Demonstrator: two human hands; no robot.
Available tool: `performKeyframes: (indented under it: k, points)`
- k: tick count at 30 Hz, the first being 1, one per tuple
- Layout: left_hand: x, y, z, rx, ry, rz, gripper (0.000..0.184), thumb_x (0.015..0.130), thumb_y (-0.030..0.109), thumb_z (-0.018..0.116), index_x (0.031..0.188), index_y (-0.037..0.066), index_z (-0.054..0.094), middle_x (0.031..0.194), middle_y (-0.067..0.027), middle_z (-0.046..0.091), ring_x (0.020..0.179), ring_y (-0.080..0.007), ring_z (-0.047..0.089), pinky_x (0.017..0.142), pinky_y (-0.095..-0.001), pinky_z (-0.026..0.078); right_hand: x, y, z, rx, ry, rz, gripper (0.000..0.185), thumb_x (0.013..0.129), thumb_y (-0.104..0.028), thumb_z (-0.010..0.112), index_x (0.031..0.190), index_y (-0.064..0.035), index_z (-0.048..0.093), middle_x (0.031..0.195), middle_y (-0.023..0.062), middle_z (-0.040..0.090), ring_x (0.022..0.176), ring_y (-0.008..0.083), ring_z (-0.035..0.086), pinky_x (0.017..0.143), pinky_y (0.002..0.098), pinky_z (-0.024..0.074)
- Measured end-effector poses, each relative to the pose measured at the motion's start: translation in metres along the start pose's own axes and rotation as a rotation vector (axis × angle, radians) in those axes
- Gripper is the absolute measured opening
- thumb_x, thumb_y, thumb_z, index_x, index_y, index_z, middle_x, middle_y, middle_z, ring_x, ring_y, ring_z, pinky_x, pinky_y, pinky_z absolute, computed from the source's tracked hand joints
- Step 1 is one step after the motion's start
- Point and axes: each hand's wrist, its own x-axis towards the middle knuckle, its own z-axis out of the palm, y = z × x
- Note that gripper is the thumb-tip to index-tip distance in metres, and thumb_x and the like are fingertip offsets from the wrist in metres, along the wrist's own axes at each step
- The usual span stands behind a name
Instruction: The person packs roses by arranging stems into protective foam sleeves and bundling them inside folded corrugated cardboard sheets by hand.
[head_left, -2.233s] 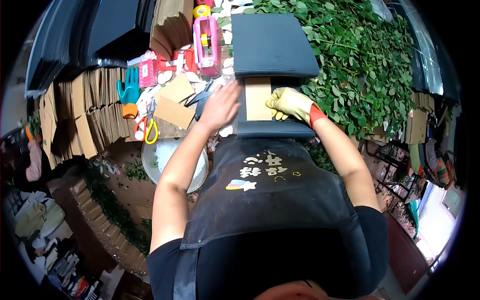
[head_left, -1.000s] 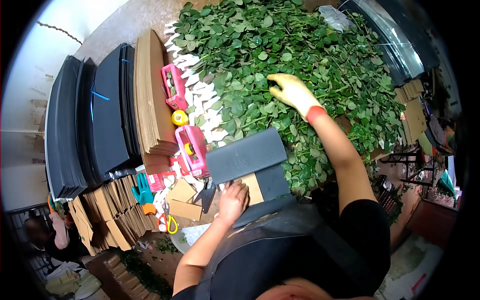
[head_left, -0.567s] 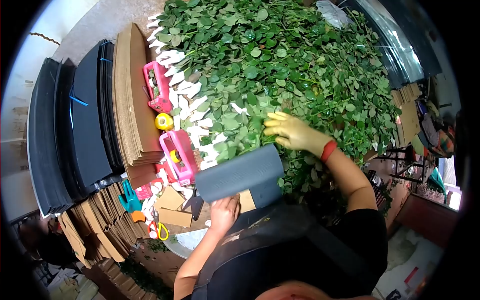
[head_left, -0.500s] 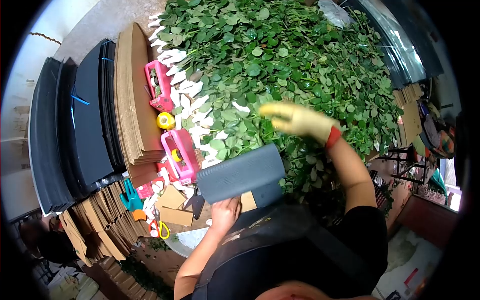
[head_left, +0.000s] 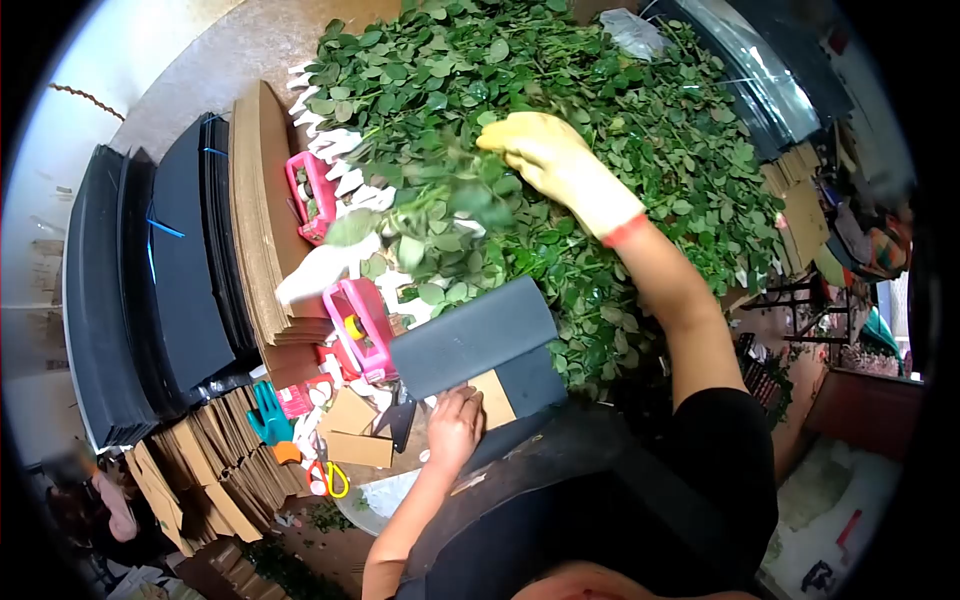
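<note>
My right hand (head_left: 540, 155), in a yellow glove with a red cuff, is above the leaf pile, fingers closed around a stem. From it a leafy stem (head_left: 440, 215), smeared by motion, reaches left to a white-wrapped head (head_left: 325, 270). My bare left hand (head_left: 455, 430) is low by my apron, its fingers curled at the left edge of a cardboard piece (head_left: 492, 395). Just above those fingers lies a rolled dark grey corrugated sheet (head_left: 475, 335), with its flat part (head_left: 530, 380) beside the cardboard. What the fingertips press on is partly hidden.
Many leafy stems (head_left: 620, 130) cover the table, white-wrapped heads to the left. Pink holders (head_left: 360, 325) and upright cardboard sheets (head_left: 262, 200) stand left. Scissors (head_left: 328, 478) and a teal glove (head_left: 268, 415) lie lower left. Another person (head_left: 115, 505) is at the far lower left.
My right hand has moved up and left, and a leafy stem with a white-wrapped head now swings left over the pile. My left hand stays by the cardboard and the rolled sheet.
</note>
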Motion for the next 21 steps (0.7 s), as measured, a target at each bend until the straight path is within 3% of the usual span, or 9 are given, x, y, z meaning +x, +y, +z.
performKeyframes:
  k: [3, 5, 6, 8, 11, 13, 15, 17, 21]
  points:
    - [-0.012, -0.010, 0.009, -0.080, -0.052, -0.040, 0.030, 0.083, 0.007, 0.076, 0.113, 0.001, 0.072, 0.117, -0.0165, 0.069, 0.118, -0.0376, 0.066, 0.111, -0.0537, 0.048, -0.017, -0.107, -0.092, -0.102, -0.057, -0.245, 0.040, 0.083, -0.009, 0.068, 0.122, -0.0193, 0.068, 0.078, 0.0031, 0.068, 0.066, 0.0257, 0.067, 0.049, 0.0373, 0.0510]
    - [-0.014, -0.006, -0.004, -0.163, -0.154, -0.138, 0.054, 0.080, 0.020, 0.083, 0.128, 0.002, 0.064, 0.128, -0.0192, 0.066, 0.123, -0.0436, 0.060, 0.112, -0.0532, 0.045, -0.049, -0.150, -0.119, -0.235, -0.321, -0.187, 0.037, 0.081, -0.011, 0.068, 0.117, -0.0194, 0.069, 0.070, 0.0022, 0.060, 0.060, 0.0224, 0.063, 0.048, 0.0362, 0.0497]
    - [-0.016, -0.008, -0.005, -0.140, -0.232, -0.177, 0.066, 0.080, 0.028, 0.086, 0.136, 0.003, 0.060, 0.134, -0.0201, 0.063, 0.126, -0.0465, 0.057, 0.112, -0.0529, 0.043, -0.070, -0.163, -0.126, -0.237, -0.607, -0.071, 0.034, 0.084, -0.009, 0.063, 0.116, -0.0173, 0.073, 0.083, 0.0030, 0.070, 0.068, 0.0239, 0.067, 0.057, 0.0370, 0.0515]
    - [-0.011, -0.012, -0.011, -0.182, -0.250, -0.134, 0.097, 0.073, 0.043, 0.092, 0.148, 0.002, 0.048, 0.143, -0.0217, 0.057, 0.136, -0.0514, 0.048, 0.117, -0.0556, 0.037, -0.128, -0.168, -0.122, -0.184, -0.767, 0.143, 0.040, 0.084, -0.005, 0.058, 0.117, -0.0204, 0.075, 0.078, 0.0052, 0.070, 0.068, 0.0275, 0.069, 0.057, 0.0425, 0.0509]
    - [-0.022, -0.019, -0.004, -0.300, -0.289, -0.227, 0.106, 0.065, 0.047, 0.096, 0.146, 0.000, 0.048, 0.145, -0.0198, 0.058, 0.142, -0.0483, 0.043, 0.121, -0.0534, 0.034, -0.233, -0.150, -0.090, -0.155, -0.808, 0.288, 0.032, 0.084, -0.010, 0.060, 0.106, -0.0200, 0.081, 0.076, 0.0090, 0.070, 0.075, 0.0331, 0.070, 0.063, 0.0465, 0.0517]
    - [-0.017, -0.006, -0.011, -0.387, -0.211, -0.263, 0.094, 0.069, 0.042, 0.094, 0.145, 0.004, 0.054, 0.141, -0.0185, 0.061, 0.140, -0.0442, 0.048, 0.122, -0.0561, 0.032, -0.285, -0.139, -0.070, 0.020, -0.701, 0.350, 0.019, 0.079, -0.016, 0.063, 0.089, -0.0195, 0.079, 0.078, 0.0107, 0.071, 0.078, 0.0374, 0.069, 0.068, 0.0496, 0.0518]
    - [-0.010, -0.002, -0.017, -0.263, -0.187, -0.155, 0.088, 0.072, 0.034, 0.094, 0.144, 0.006, 0.054, 0.138, -0.0181, 0.063, 0.136, -0.0383, 0.056, 0.119, -0.0606, 0.035, -0.311, -0.133, -0.067, 0.091, -0.827, 0.409, 0.021, 0.081, -0.016, 0.067, 0.099, -0.0167, 0.078, 0.083, 0.0143, 0.072, 0.082, 0.0387, 0.070, 0.072, 0.0511, 0.0533]
    - [-0.024, -0.015, -0.003, -0.215, -0.161, -0.036, 0.045, 0.076, 0.029, 0.091, 0.114, 0.011, 0.076, 0.133, -0.0152, 0.063, 0.139, -0.0379, 0.053, 0.121, -0.0644, 0.029, -0.281, -0.134, -0.087, 0.168, -0.898, 0.376, 0.026, 0.084, -0.018, 0.069, 0.108, -0.0145, 0.075, 0.090, 0.0176, 0.072, 0.087, 0.0404, 0.070, 0.076, 0.0520, 0.0544]
    - [-0.017, -0.011, -0.012, -0.212, -0.253, -0.033, 0.036, 0.076, 0.027, 0.090, 0.107, 0.013, 0.078, 0.137, -0.0165, 0.056, 0.138, -0.0410, 0.050, 0.119, -0.0629, 0.034, -0.173, -0.096, -0.110, 0.141, -1.189, 0.605, 0.036, 0.095, -0.023, 0.068, 0.129, -0.0137, 0.070, 0.129, 0.0164, 0.071, 0.115, 0.0349, 0.069, 0.104, 0.0451, 0.0528]
